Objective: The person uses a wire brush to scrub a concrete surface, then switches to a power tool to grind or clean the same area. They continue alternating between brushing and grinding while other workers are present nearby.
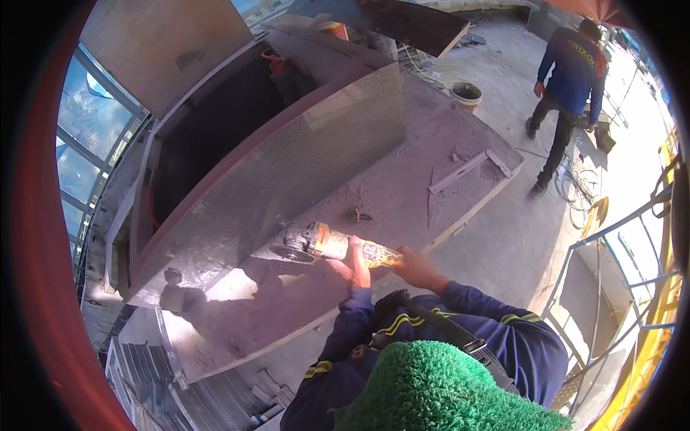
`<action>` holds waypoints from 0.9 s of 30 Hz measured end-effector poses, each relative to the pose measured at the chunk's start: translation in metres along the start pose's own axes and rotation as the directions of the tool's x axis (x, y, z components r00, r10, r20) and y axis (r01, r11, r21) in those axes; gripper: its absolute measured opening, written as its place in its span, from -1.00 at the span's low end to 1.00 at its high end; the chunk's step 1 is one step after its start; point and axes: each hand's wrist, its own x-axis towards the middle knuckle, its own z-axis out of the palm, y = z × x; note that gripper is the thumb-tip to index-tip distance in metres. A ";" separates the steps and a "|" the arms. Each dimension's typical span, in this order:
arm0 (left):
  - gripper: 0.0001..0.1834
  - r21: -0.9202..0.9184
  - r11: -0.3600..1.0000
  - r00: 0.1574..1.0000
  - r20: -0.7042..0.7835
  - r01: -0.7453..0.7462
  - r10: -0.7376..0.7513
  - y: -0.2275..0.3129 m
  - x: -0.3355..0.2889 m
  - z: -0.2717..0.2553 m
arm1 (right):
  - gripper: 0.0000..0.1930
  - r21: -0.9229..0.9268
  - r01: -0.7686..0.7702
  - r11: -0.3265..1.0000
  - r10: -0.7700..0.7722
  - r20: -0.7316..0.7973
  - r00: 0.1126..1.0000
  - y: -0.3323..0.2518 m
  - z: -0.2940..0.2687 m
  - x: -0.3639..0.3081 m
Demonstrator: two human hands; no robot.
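Note:
An orange and grey angle grinder (pixel 334 244), coated in dust, is held level in both hands above the dusty slab (pixel 402 194). My left hand (pixel 352 266) wraps round its body just behind the head. Farther back, my right hand (pixel 418 270) grips the rear end. The disc (pixel 295 251) is at the left end, close to the low upright wall panel (pixel 287 169); whether it touches cannot be made out. A small dark round object (pixel 357 215) lies on the slab beyond the grinder. Toward the slab's far right corner rests an L-shaped metal square (pixel 460 172).
Metal profiles (pixel 208 395) are stacked at the lower left. A person (pixel 571 82) walks at the far right near coiled cables (pixel 578 183). A bucket (pixel 466 95) stands beyond the slab. Blue and yellow railings (pixel 636 287) line the right; a dark opening (pixel 223 129) lies behind the panel.

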 end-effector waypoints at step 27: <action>-0.23 0.683 0.559 0.276 0.715 -0.470 -0.642 -0.123 -0.064 0.082 | -0.77 0.758 -0.452 0.470 0.653 0.046 0.756 0.188 -0.134 -0.207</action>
